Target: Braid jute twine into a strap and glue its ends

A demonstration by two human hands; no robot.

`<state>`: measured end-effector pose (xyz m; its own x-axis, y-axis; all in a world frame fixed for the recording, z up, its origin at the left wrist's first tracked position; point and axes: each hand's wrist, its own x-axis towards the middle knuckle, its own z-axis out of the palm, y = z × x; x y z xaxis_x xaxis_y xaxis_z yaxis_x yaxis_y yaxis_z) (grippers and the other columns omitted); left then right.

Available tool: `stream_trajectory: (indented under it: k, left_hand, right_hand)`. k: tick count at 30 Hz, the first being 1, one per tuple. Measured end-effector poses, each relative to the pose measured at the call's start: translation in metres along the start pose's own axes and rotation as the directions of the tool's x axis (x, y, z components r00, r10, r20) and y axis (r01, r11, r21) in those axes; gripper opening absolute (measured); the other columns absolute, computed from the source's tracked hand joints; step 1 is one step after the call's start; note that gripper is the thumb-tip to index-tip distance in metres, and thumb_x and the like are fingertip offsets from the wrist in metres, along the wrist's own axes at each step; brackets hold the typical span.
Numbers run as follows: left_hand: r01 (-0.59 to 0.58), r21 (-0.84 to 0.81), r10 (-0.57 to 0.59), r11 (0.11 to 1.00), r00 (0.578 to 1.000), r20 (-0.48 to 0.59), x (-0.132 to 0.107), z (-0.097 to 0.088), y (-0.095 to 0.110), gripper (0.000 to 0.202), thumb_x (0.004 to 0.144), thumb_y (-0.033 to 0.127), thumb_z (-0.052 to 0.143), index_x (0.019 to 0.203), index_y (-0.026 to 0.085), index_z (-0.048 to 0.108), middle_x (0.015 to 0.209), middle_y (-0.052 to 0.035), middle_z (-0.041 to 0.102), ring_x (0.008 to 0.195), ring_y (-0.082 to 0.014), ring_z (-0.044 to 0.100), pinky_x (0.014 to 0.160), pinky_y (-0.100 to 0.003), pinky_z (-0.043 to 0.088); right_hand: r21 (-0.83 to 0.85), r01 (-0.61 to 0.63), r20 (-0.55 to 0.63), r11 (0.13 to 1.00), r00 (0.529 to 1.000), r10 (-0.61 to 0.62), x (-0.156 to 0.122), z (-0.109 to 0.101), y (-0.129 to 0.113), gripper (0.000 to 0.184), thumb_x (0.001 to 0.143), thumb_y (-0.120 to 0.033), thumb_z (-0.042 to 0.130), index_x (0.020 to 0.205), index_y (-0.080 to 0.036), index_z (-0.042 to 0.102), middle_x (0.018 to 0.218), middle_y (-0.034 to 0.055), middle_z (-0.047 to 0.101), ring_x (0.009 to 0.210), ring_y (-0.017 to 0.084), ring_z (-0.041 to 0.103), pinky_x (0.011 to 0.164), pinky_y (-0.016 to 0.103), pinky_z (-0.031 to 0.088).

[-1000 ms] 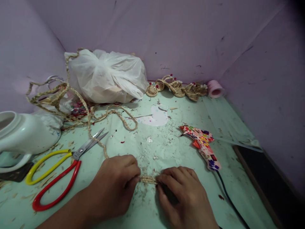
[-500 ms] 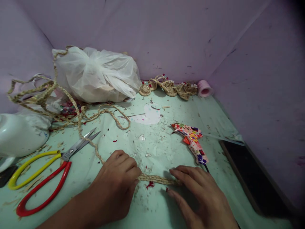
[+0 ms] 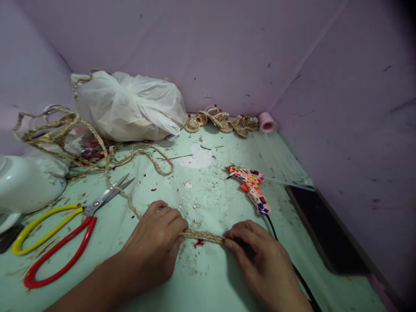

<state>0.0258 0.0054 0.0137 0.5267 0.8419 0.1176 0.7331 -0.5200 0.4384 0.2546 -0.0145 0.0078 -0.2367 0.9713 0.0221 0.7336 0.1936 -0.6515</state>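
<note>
A braided straw cord (image 3: 201, 236) lies stretched on the pale green table (image 3: 208, 281) between my hands. My left hand (image 3: 156, 247) is closed on its left end, where the cord runs back toward a tangled heap (image 3: 61, 134) at the far left. My right hand (image 3: 263, 260) presses its curled fingers on the cord's right end. A small red speck (image 3: 198, 243) lies just below the cord.
Scissors (image 3: 61, 229) with red and yellow handles lie at the left. A patterned glue gun (image 3: 251, 187) with a black cable lies right of centre. A white plastic bag (image 3: 130, 108), small woven pieces (image 3: 221, 121), a pink spool (image 3: 266, 122), a white jug (image 3: 26, 182) and a dark slab (image 3: 325, 229) ring the table.
The stretch of cord between my hands grew longer as my right hand slid right, then came back a little. The view has shifted slightly right.
</note>
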Motion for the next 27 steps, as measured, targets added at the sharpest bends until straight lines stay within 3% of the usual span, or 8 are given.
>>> stream_trajectory:
  k: [8, 15, 18, 21, 23, 27]
  left_hand:
    - [-0.029, -0.044, 0.028, 0.999, 1.0, -0.015, 0.001, -0.003, -0.005, 0.014, 0.079, 0.013, 0.045, 0.077, 0.018, 0.058, 0.074, -0.0032, 0.056, 0.071, -0.0173, 0.049, 0.082, -0.042, 0.033]
    - [-0.009, -0.073, 0.009, 0.997, 1.0, 0.005, 0.001, -0.004, -0.004, 0.01, 0.074, 0.012, 0.048, 0.077, 0.018, 0.055, 0.075, -0.0027, 0.055, 0.072, -0.0179, 0.047, 0.083, -0.042, 0.032]
    - [-0.027, -0.077, 0.026, 0.997, 1.0, -0.009, 0.001, -0.004, -0.003, 0.011, 0.073, 0.011, 0.048, 0.078, 0.018, 0.055, 0.076, -0.0026, 0.055, 0.073, -0.0174, 0.048, 0.085, -0.042, 0.032]
    - [-0.033, -0.064, 0.03, 0.997, 0.999, -0.039, 0.0, -0.003, -0.002, 0.011, 0.073, 0.011, 0.048, 0.078, 0.017, 0.056, 0.076, -0.0028, 0.055, 0.074, -0.0174, 0.049, 0.086, -0.042, 0.032]
    - [-0.031, -0.055, 0.028, 0.998, 0.998, -0.049, -0.001, -0.003, -0.002, 0.011, 0.073, 0.011, 0.048, 0.079, 0.016, 0.057, 0.076, -0.003, 0.056, 0.074, -0.0175, 0.049, 0.085, -0.042, 0.032]
    - [-0.023, -0.025, 0.022, 0.999, 0.999, -0.041, -0.001, -0.003, -0.001, 0.011, 0.075, 0.012, 0.05, 0.079, 0.016, 0.06, 0.077, -0.0031, 0.059, 0.076, -0.0175, 0.052, 0.086, -0.041, 0.032]
  right_hand:
    - [0.032, 0.05, -0.02, 0.998, 0.999, -0.049, -0.001, 0.006, 0.007, 0.011, 0.085, -0.024, 0.051, 0.081, -0.021, 0.061, 0.08, 0.0043, 0.06, 0.076, 0.02, 0.056, 0.068, 0.034, 0.044]
    - [0.129, 0.05, -0.024, 0.99, 0.999, -0.048, -0.005, -0.009, 0.026, 0.019, 0.082, -0.025, 0.058, 0.1, -0.023, 0.06, 0.093, 0.0051, 0.061, 0.083, 0.019, 0.058, 0.07, 0.03, 0.048]
    - [0.069, 0.164, -0.143, 0.984, 0.978, -0.153, -0.004, -0.013, 0.014, 0.021, 0.081, -0.021, 0.059, 0.101, -0.022, 0.06, 0.096, 0.0064, 0.06, 0.089, 0.02, 0.056, 0.076, 0.033, 0.046]
    - [0.037, 0.321, -0.335, 0.946, 0.896, -0.29, -0.001, -0.017, -0.006, 0.016, 0.081, -0.011, 0.052, 0.092, -0.02, 0.061, 0.087, 0.0051, 0.059, 0.082, 0.018, 0.055, 0.071, 0.031, 0.043]
    - [0.069, 0.377, -0.409, 0.924, 0.855, -0.318, 0.004, -0.021, -0.017, 0.015, 0.08, -0.008, 0.045, 0.074, -0.019, 0.055, 0.068, 0.0002, 0.052, 0.065, 0.014, 0.05, 0.059, 0.027, 0.038]
    - [0.117, 0.374, -0.446, 0.92, 0.847, -0.288, 0.021, -0.021, -0.028, 0.021, 0.077, -0.011, 0.033, 0.059, -0.021, 0.034, 0.053, -0.0052, 0.03, 0.047, 0.011, 0.032, 0.048, 0.027, 0.024]
